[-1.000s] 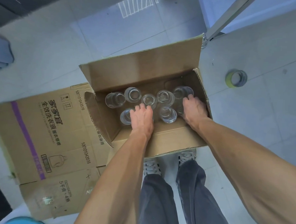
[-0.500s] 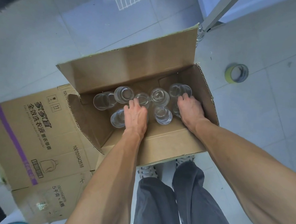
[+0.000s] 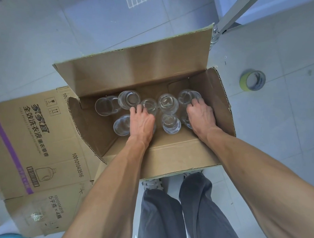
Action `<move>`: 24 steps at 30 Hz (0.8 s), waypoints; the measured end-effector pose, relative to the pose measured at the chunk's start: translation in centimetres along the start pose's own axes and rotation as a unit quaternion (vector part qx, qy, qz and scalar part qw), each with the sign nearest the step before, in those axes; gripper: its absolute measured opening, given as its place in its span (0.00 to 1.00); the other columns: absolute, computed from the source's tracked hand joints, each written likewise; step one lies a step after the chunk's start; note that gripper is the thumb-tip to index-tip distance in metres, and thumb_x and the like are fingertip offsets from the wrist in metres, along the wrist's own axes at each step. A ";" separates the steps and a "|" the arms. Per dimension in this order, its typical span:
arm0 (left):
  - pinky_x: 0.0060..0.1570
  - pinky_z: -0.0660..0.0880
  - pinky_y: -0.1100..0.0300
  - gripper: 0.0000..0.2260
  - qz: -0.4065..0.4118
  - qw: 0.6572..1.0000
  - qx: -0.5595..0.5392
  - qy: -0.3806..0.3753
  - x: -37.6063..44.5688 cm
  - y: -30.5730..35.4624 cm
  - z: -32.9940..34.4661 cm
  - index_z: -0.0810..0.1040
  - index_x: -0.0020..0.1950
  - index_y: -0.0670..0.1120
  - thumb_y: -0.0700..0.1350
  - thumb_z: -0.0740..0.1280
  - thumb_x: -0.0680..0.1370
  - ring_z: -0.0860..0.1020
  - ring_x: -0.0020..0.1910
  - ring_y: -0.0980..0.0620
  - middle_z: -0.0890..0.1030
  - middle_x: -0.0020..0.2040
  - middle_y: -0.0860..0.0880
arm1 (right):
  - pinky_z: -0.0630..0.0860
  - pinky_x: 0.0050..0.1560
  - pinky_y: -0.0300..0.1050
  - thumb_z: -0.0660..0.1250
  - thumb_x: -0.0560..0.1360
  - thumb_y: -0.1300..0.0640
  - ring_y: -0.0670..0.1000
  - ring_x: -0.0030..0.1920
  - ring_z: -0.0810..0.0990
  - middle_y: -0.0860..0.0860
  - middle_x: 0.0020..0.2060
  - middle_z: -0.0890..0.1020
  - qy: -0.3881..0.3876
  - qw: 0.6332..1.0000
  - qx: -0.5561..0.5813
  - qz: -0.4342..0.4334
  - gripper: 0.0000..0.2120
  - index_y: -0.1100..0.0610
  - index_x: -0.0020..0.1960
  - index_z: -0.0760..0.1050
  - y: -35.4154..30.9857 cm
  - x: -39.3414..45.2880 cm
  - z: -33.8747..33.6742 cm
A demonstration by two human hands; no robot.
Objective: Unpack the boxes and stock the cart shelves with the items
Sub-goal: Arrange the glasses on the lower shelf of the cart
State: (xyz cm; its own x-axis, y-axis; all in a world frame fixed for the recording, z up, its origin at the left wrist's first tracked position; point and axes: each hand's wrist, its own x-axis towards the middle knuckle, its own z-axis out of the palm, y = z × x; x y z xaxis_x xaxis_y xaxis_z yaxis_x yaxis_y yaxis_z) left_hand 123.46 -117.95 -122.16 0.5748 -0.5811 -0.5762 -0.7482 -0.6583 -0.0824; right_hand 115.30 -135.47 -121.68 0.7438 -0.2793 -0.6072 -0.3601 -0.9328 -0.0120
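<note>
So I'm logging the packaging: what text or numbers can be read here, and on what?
All on the flattened printed carton:
"全效洗衣液", large
"10010104 3516" read as "100101043516", by the fold
"5千克 × 4", lower flap
Brand characters above, small English line, barcode: too blurred.
Open box, glasses, tape roll: none legible.

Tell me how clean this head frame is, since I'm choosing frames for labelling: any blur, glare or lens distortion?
Head view: the centre is sharp, with the clear glasses in the open box crisp-rimmed; light is soft and even, with only faint highlights on the glass; wide-angle distortion bows the floor tile lines and swells the forearms at the bottom edge; the left hand and right hand show no motion blur.
</note>
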 end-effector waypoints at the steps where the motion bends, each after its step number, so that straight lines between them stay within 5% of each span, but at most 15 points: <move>1: 0.56 0.64 0.48 0.09 -0.007 1.000 -0.003 0.007 -0.1 0.0 0.1 0.82 0.50 0.47 0.37 0.68 0.73 0.70 0.55 0.43 0.78 0.53 0.44 | 0.76 0.46 0.54 0.61 0.76 0.68 0.61 0.58 0.73 0.60 0.58 0.73 0.007 1.000 0.011 0.003 0.11 0.64 0.57 0.75 0.0 -0.1 0.1; 5: 0.52 0.66 0.51 0.16 -0.069 0.995 -0.053 0.042 -1.0 0.3 0.5 0.73 0.58 0.46 0.36 0.68 0.71 0.69 0.55 0.43 0.72 0.56 0.42 | 0.75 0.41 0.52 0.68 0.72 0.70 0.60 0.53 0.73 0.60 0.56 0.70 0.045 0.998 0.049 0.004 0.16 0.60 0.56 0.69 -0.1 -0.9 0.2; 10: 0.48 0.65 0.52 0.16 -0.101 0.986 -0.115 0.069 -2.5 0.9 0.4 0.70 0.57 0.46 0.40 0.69 0.71 0.68 0.51 0.44 0.71 0.53 0.44 | 0.74 0.42 0.53 0.64 0.70 0.73 0.61 0.51 0.73 0.60 0.53 0.72 0.047 0.998 0.048 -0.015 0.15 0.61 0.54 0.69 0.2 -1.5 -0.6; 18: 0.52 0.67 0.51 0.11 0.000 0.984 -0.156 0.085 -0.2 3.6 -2.0 0.76 0.56 0.46 0.42 0.68 0.74 0.72 0.54 0.43 0.75 0.55 0.44 | 0.75 0.44 0.53 0.63 0.74 0.71 0.61 0.50 0.76 0.61 0.54 0.73 0.049 0.997 0.064 0.018 0.14 0.61 0.57 0.69 -0.1 -1.4 -0.9; 22: 0.40 0.68 0.53 0.09 -0.177 0.955 -0.238 -0.004 0.3 5.5 -2.4 0.76 0.54 0.44 0.48 0.61 0.80 0.81 0.46 0.40 0.81 0.49 0.43 | 0.76 0.43 0.52 0.64 0.77 0.61 0.63 0.48 0.82 0.60 0.50 0.80 0.017 0.992 0.088 0.085 0.09 0.61 0.56 0.72 -0.8 -2.2 -0.5; 24: 0.38 0.67 0.54 0.10 -0.200 0.953 -0.226 -0.028 -0.7 6.2 -2.2 0.76 0.53 0.44 0.49 0.60 0.80 0.82 0.46 0.40 0.81 0.49 0.43 | 0.76 0.43 0.50 0.62 0.77 0.59 0.62 0.48 0.82 0.60 0.48 0.80 -0.008 0.989 0.090 0.113 0.09 0.62 0.53 0.77 -0.9 -2.8 -0.5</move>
State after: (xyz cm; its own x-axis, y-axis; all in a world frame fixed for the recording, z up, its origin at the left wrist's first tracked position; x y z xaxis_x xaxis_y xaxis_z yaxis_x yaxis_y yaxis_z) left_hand 119.17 -122.63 -120.48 0.7561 -0.2230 -0.6153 -0.2471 -0.9679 0.0472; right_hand 113.83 -133.95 -119.60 0.6235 -0.4717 -0.6235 -0.6122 -0.7906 -0.0140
